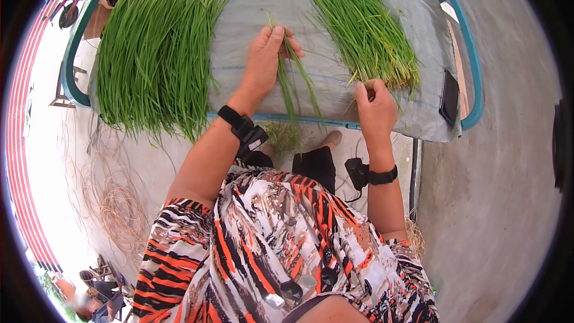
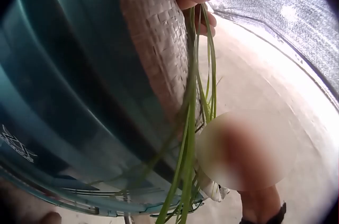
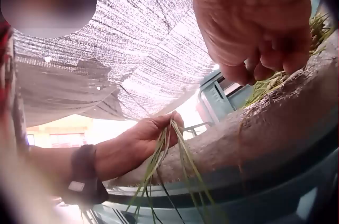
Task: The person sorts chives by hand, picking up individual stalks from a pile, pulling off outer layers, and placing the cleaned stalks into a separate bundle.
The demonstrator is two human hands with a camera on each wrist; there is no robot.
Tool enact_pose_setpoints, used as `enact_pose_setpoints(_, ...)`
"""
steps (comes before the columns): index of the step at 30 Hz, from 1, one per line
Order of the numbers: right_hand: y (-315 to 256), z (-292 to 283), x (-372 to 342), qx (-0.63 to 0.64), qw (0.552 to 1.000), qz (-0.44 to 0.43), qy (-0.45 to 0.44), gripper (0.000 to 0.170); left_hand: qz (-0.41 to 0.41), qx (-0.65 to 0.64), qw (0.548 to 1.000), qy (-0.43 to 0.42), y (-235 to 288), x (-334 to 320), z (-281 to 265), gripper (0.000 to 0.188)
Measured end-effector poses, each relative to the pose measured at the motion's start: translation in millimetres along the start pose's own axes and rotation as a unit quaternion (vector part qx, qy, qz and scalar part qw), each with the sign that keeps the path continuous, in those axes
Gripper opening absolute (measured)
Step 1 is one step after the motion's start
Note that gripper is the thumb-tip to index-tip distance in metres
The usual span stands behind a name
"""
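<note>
My left hand (image 1: 269, 57) pinches a few long green chive stalks (image 1: 287, 90) at their upper ends, thumb against fingers. The stalks fan out and hang down past the front edge of the grey woven sheet (image 1: 257, 0). At the lower end of the right chive pile (image 1: 365, 27) is my right hand (image 1: 376, 110), its fingers curled and its thumb close to the index finger. I cannot tell whether a stalk lies between those fingertips. In the right wrist view the curled fingers (image 3: 265, 65) hang just above the sheet. A larger chive pile (image 1: 158, 54) lies on the left.
The sheet covers a cart with a teal metal rail (image 1: 472, 66). A flat dark object (image 1: 448, 97) rests at the right edge. Below, loose greens (image 1: 284, 136) lie by the feet, and tangled cord (image 1: 119, 206) is on the ground. Another person (image 1: 104, 299) is at lower left.
</note>
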State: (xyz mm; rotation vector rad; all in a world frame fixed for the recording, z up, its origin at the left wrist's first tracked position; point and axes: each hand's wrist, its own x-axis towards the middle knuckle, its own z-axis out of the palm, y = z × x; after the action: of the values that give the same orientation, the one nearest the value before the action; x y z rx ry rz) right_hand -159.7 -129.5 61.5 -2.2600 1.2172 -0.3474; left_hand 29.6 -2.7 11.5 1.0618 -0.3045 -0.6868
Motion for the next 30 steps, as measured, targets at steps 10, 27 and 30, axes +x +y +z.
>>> enact_pose_setpoints(10,0.6,11.1,11.2,-0.069,0.997,-0.018,-0.013,0.023,-0.006,0.009,1.0,-0.009,-0.3,-0.6,2.9,0.025)
enact_pose_setpoints(27,8.2,-5.7,-47.1,0.175,0.968,-0.084,-0.16,0.011,-0.006,0.016,1.0,-0.007,0.3,-2.0,12.5,0.027)
enact_pose_setpoints(30,10.1,-2.9,-53.4,0.181,0.964,-0.107,-0.161,0.012,-0.001,0.024,1.0,-0.011,1.0,-1.4,12.4,0.027)
